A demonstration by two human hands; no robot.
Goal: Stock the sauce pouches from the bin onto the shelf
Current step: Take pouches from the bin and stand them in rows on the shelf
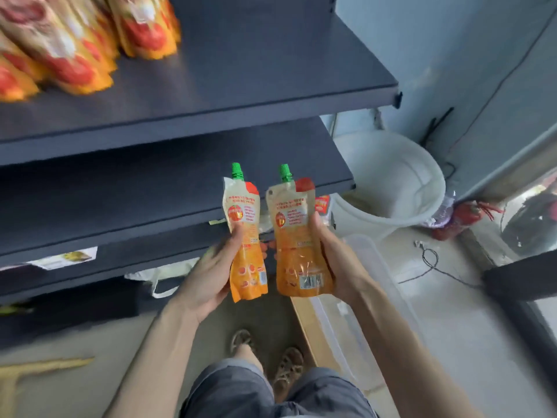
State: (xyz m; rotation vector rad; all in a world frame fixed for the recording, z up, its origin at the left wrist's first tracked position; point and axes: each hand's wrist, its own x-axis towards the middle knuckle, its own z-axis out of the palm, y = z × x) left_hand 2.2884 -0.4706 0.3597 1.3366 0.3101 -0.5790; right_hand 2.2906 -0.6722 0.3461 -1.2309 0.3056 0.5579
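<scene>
My left hand [211, 273] grips an orange sauce pouch [245, 233] with a green cap, held upright, back label facing me. My right hand [334, 260] grips a second orange pouch [297, 239] of the same kind beside it. Both pouches hang in front of the dark lower shelf [180, 182]. On the upper shelf [256, 70], at the far left, stand several stocked pouches [75, 40], blurred. A clear plastic bin [361, 297] sits on the floor to my right; its contents are hard to make out. Another pouch [322, 206] peeks out behind the right one.
A white bucket [391, 182] stands on the floor right of the shelving. Cables [431, 260] trail over the floor further right. A white bag [162, 276] lies under the lowest shelf. My feet [265, 357] are directly below, next to a wooden board.
</scene>
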